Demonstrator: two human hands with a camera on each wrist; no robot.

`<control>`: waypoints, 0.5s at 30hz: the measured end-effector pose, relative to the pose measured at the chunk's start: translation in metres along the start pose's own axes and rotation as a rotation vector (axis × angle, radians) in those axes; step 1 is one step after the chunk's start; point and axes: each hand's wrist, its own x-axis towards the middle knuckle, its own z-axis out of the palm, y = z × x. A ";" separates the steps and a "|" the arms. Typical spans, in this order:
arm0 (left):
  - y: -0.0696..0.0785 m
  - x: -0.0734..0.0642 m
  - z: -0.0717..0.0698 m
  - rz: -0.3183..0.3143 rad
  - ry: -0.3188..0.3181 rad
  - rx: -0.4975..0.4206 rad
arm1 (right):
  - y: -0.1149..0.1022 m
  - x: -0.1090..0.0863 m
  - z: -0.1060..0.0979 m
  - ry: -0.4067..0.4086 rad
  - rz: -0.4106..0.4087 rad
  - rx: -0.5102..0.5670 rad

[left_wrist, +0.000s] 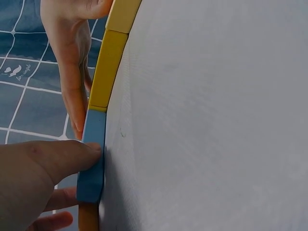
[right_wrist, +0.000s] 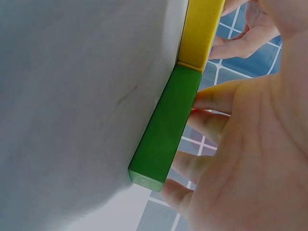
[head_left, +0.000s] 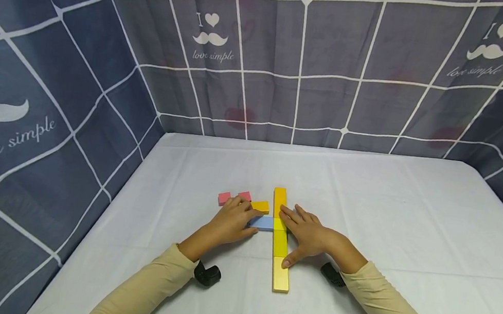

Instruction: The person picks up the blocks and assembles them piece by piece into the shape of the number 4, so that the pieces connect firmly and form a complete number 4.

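In the head view, my left hand [head_left: 233,221] pinches a blue block [head_left: 262,223]; in the left wrist view, the thumb [left_wrist: 89,153] lies on the blue block's side. The blue block's right end meets a straight column of yellow blocks [head_left: 280,244], the nearest one pale yellow [head_left: 280,279]. My right hand [head_left: 311,235] spreads its fingers along the column's right side, its thumb on the pale yellow block. A green block [right_wrist: 161,125] adjoins a yellow one in the right wrist view, beside the right fingers; my right hand mostly hides it from the head view.
An orange-yellow block [head_left: 261,207] lies just beyond the blue one. Two pink blocks [head_left: 224,198] are by the left fingertips. White cloth covers the table [head_left: 359,190]; a dark checked curtain [head_left: 329,46] stands behind and at the sides.
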 end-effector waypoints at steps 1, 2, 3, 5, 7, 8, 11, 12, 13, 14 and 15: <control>0.000 0.000 0.000 -0.002 -0.003 0.000 | 0.000 0.000 0.000 -0.001 0.000 0.000; 0.000 0.000 0.000 -0.003 -0.006 0.001 | 0.000 0.000 0.000 -0.001 0.000 -0.001; 0.000 0.000 -0.001 -0.003 -0.007 0.002 | 0.000 0.000 0.000 -0.001 0.000 -0.001; 0.001 -0.001 -0.001 0.000 -0.005 0.008 | 0.000 0.000 0.000 -0.001 0.001 0.000; 0.001 -0.001 -0.001 0.003 -0.003 0.018 | 0.000 0.001 0.000 -0.001 0.001 0.001; 0.001 -0.001 -0.001 0.006 -0.003 0.024 | 0.000 0.001 0.000 -0.002 0.001 0.003; 0.001 -0.001 0.000 0.010 -0.002 0.031 | 0.001 0.001 0.000 -0.001 -0.004 0.003; 0.002 -0.001 0.000 0.010 -0.001 0.032 | 0.001 0.001 0.000 -0.001 -0.006 0.003; 0.002 -0.001 0.000 0.012 0.000 0.032 | 0.001 0.001 0.000 -0.001 -0.007 0.004; 0.002 -0.001 0.000 0.012 0.002 0.031 | 0.001 0.001 0.000 0.000 -0.008 0.003; 0.003 -0.001 0.000 0.011 0.006 0.030 | 0.001 0.001 0.000 0.001 -0.008 0.001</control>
